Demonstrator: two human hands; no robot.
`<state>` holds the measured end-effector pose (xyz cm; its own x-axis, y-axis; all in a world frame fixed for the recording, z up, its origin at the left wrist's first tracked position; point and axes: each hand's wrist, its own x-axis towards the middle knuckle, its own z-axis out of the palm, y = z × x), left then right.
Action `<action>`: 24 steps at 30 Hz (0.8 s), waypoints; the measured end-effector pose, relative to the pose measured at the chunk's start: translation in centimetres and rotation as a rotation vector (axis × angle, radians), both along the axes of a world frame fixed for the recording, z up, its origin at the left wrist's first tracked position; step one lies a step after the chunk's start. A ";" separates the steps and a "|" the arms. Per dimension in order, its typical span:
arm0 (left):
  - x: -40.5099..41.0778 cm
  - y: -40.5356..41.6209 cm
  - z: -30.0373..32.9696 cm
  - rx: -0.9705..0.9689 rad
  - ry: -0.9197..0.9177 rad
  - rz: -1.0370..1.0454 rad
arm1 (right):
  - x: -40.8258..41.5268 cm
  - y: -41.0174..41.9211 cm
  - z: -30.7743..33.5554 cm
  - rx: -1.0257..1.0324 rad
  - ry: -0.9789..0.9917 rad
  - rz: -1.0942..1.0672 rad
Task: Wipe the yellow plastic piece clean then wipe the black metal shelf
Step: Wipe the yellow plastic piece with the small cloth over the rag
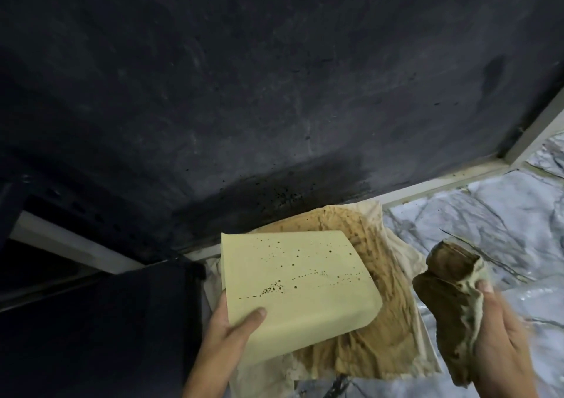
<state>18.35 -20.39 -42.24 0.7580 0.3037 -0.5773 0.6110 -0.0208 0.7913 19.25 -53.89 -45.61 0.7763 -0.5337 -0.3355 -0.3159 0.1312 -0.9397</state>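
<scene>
head view looks down on a dark scene: the black metal shelf (244,92) fills the frame from nine o'clock round through twelve to two o'clock, its surface dusty, smeared and dotted with black specks near its front edge. a pale frame strip (442,181) borders that edge toward three o'clock, and beyond it lies a grey-veined marble floor (488,230) at four o'clock.

the yellow plastic piece (293,288) sits at about six o'clock, tilted, its flat face up and marked with small dark spots and a cluster of brown grime toward its seven o'clock side. the left hand (225,333) holds it at its lower corner, thumb pressed on top and the fingers hidden beneath, so the grip is closed on the piece.

under and behind the piece, a large stained cloth (375,321) is spread on the floor, cream at the edges and brown in the middle, reaching up to the frame strip.

at four to five o'clock the right hand (500,345) clutches a bunched dirty rag (448,294), fingers curled around it, thumb tip on its upper fold. the rag is just beside the piece, not touching it. the hand is slightly blurred.
</scene>
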 end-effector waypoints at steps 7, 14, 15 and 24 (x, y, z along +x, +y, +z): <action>-0.2 0.5 -1.4 -0.005 0.004 -0.025 | 0.7 3.0 1.2 0.066 -0.070 0.094; -0.1 0.2 -2.3 0.057 0.012 -0.036 | 4.3 9.2 3.3 -0.123 -0.219 0.467; -0.1 0.1 -2.3 0.064 0.012 -0.038 | 4.9 9.9 2.3 -0.157 -0.216 0.535; -0.1 0.3 -2.3 0.035 0.007 -0.071 | 8.1 16.5 -3.2 -0.732 -0.025 1.148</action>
